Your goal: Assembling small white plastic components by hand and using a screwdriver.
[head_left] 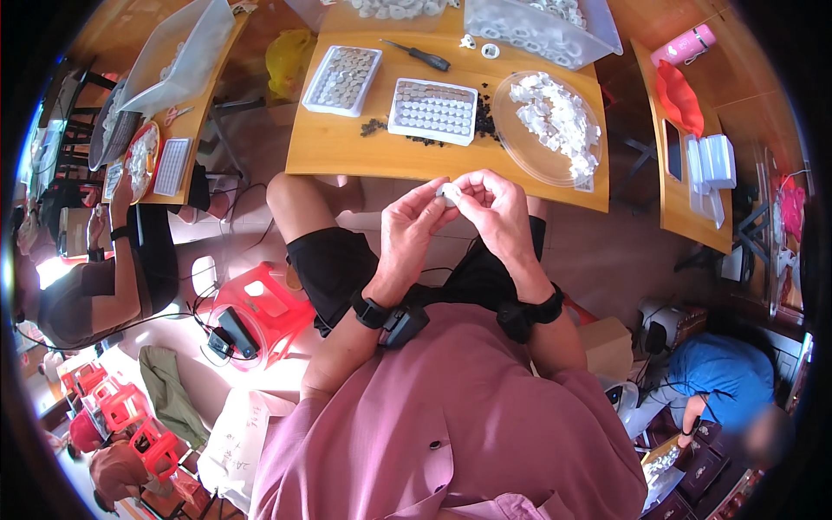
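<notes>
My left hand (409, 232) and my right hand (494, 212) meet above my lap, just in front of the wooden table's (329, 147) near edge. Together they pinch a small white round part (448, 192) between thumbs and fingertips. Each wrist wears a black band. On the table ahead lie a white tray (432, 111) with rows of small pieces, a second tray (343, 80) to its left, and a clear round dish (555, 121) heaped with white parts on the right. Small dark bits (374, 127) are scattered beside the trays.
A black screwdriver (420, 56) lies at the table's far side, near clear plastic bins (542, 30) of white parts. A red stool (260, 308) with a device stands at my left. Other people work at the left table (186, 130) and at lower right (719, 373).
</notes>
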A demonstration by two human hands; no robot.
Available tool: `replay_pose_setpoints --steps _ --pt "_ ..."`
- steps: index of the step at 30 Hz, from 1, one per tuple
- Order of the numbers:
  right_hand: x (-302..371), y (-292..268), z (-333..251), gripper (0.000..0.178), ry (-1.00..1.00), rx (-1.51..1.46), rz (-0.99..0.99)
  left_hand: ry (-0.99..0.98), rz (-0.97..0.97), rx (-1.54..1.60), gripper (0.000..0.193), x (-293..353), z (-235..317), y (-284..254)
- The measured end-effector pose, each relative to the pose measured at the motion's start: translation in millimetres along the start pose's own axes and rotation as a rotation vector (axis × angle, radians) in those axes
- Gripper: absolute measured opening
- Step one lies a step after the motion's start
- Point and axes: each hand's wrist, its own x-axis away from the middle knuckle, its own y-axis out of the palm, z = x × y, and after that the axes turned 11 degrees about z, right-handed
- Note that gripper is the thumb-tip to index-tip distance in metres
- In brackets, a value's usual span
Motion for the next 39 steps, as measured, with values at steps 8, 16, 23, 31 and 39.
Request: replay_pose_setpoints --steps 8,16,23,31,39 --pt "2.9 1.2 -11.5 0.009 -0.106 0.075 0.009 0.079 -0.013 -0.048 0.029 -1.9 4.7 1.0" --pt "15.6 6.3 -12.3 0.014 -0.51 0.241 0.198 0.094 0.005 0.054 0.029 7.0 21.0 24.4" --pt "14.4 10.3 -8.9 0.017 -0.767 0.272 0.25 0.144 -0.04 0.12 0.016 5.1 16.1 16.0" --pt "11.9 12.7 -9.0 0.017 -0.699 0.273 0.192 0.163 0.007 0.11 0.014 0.8 14.1 13.5" --pt "11.5 13.9 -16.3 0.013 -0.581 0.281 0.15 0.195 0.01 0.015 0.01 -6.5 15.3 5.9"
